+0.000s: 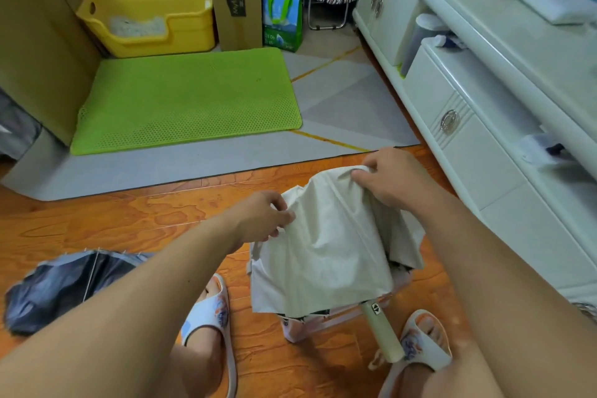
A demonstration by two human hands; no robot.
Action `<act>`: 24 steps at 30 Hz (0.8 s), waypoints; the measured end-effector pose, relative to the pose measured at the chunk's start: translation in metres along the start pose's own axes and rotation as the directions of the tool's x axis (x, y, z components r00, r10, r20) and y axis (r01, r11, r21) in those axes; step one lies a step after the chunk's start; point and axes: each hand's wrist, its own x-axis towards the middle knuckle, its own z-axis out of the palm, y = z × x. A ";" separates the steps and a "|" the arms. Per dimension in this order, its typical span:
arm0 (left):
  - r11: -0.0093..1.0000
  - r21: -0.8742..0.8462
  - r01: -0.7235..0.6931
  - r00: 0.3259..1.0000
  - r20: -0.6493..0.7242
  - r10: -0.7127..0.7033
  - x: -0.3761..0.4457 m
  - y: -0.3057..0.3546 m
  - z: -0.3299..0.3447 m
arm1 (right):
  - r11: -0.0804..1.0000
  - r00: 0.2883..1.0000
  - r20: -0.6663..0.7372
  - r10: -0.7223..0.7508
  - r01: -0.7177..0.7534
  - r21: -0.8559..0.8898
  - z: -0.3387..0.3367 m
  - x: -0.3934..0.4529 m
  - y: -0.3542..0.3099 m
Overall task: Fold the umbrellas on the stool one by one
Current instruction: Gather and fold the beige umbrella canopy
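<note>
A cream-white umbrella [323, 249] lies collapsed over a small stool [310, 326], its loose canopy covering most of the seat. Its pale handle [382, 333] sticks out toward me at the lower right. My left hand [261, 216] pinches the canopy's left edge. My right hand [384, 178] pinches the cloth at the far top edge. A dark blue-black umbrella [61, 291] lies on the wooden floor at the lower left, canopy loose and a metal rib showing.
My feet in white slippers [210, 320] flank the stool. A white drawer cabinet [484, 126] runs along the right. Ahead lie a grey rug, a green mat [187, 100], a yellow bin [148, 16] and cardboard boxes.
</note>
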 end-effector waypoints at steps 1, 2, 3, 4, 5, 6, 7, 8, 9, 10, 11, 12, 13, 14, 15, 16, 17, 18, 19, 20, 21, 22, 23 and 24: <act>0.999 -0.008 -0.036 0.999 -0.038 0.036 -0.002 0.003 0.000 | 1.000 1.000 -0.009 0.005 -0.005 0.031 -0.003 -0.002 0.003; 0.997 -0.002 -0.076 0.994 -0.079 0.075 -0.005 0.007 0.001 | 0.998 0.999 -0.050 0.005 -0.002 0.062 -0.005 -0.004 0.006; 0.993 0.031 -0.116 0.985 -0.123 0.119 -0.008 0.013 0.001 | 0.995 0.994 -0.113 0.003 0.008 0.095 -0.006 -0.004 0.007; 0.984 0.075 -0.159 0.972 -0.162 0.169 -0.011 0.019 0.000 | 0.991 0.985 -0.170 -0.001 0.024 0.135 -0.006 -0.004 0.008; 0.973 0.098 -0.208 0.958 -0.179 0.223 -0.012 0.023 -0.001 | 0.981 0.980 -0.201 -0.007 0.045 0.187 -0.006 -0.004 0.008; 0.962 0.085 -0.258 0.949 -0.165 0.269 -0.014 0.027 -0.002 | 0.967 0.978 -0.209 -0.014 0.066 0.246 -0.005 -0.004 0.007; 0.953 0.040 -0.301 0.944 -0.131 0.304 -0.014 0.028 -0.003 | 0.950 0.979 -0.204 -0.016 0.079 0.302 -0.003 -0.004 0.007; 0.944 -0.028 -0.329 0.941 -0.085 0.326 -0.014 0.029 -0.003 | 0.937 0.981 -0.192 -0.006 0.073 0.343 -0.001 -0.004 0.008; 0.932 -0.108 -0.345 0.939 -0.043 0.342 -0.013 0.029 -0.003 | 0.928 0.985 -0.171 0.008 0.056 0.367 0.000 -0.004 0.009; 0.919 -0.184 -0.350 0.935 -0.011 0.354 -0.011 0.028 -0.002 | 0.921 0.991 -0.130 0.026 0.027 0.388 0.001 -0.005 0.012; 0.904 -0.245 -0.350 0.932 0.008 0.363 -0.009 0.028 -0.002 | 0.914 0.996 -0.076 0.043 -0.009 0.405 0.002 -0.005 0.015; 0.902 -0.259 -0.346 0.932 0.014 0.362 -0.008 0.028 -0.003 | 0.915 0.998 -0.028 0.058 -0.042 0.401 0.003 -0.007 0.018; 0.912 -0.220 -0.346 0.934 0.007 0.356 -0.007 0.029 -0.004 | 0.922 0.997 -0.006 0.073 -0.066 0.381 0.005 -0.008 0.020; 0.932 -0.114 -0.345 0.938 -0.006 0.346 -0.005 0.029 -0.007 | 0.928 0.996 -0.012 0.091 -0.081 0.364 0.005 -0.009 0.021; 0.943 0.028 -0.333 0.943 -0.020 0.333 -0.003 0.029 -0.009 | 0.925 0.993 -0.039 0.109 -0.088 0.370 0.005 -0.011 0.022; 0.940 0.141 -0.310 0.948 -0.032 0.317 -0.002 0.029 -0.011 | 0.917 0.990 -0.065 0.124 -0.089 0.390 0.004 -0.012 0.023; 0.938 0.189 -0.290 0.952 -0.042 0.303 0.000 0.028 -0.013 | 0.908 0.988 -0.088 0.126 -0.079 0.410 0.003 -0.015 0.023; 0.944 0.172 -0.280 0.956 -0.041 0.291 0.000 0.028 -0.016 | 0.904 0.989 -0.100 0.112 -0.059 0.424 0.002 -0.017 0.024; 0.951 0.113 -0.287 0.956 -0.031 0.292 0.001 0.028 -0.018 | 0.903 0.992 -0.100 0.082 -0.031 0.429 0.002 -0.021 0.024; 0.952 0.040 -0.303 0.953 -0.015 0.303 0.002 0.028 -0.020 | 0.908 0.996 -0.085 0.039 0.000 0.418 0.004 -0.025 0.025; 0.943 -0.026 -0.331 0.944 -0.005 0.331 0.002 0.029 -0.022 | 0.923 0.998 -0.067 -0.007 0.032 0.383 0.007 -0.028 0.025; 0.929 -0.075 -0.362 0.932 -0.005 0.363 -0.001 0.031 -0.023 | 0.942 0.998 -0.042 -0.046 0.058 0.329 0.012 -0.029 0.026; 0.911 -0.116 -0.396 0.918 -0.011 0.397 -0.004 0.034 -0.025 | 0.959 0.998 -0.009 -0.060 0.061 0.276 0.016 -0.029 0.026; 0.895 -0.148 -0.421 0.906 -0.021 0.423 -0.007 0.036 -0.025 | 0.969 0.999 0.026 -0.047 0.039 0.243 0.018 -0.028 0.027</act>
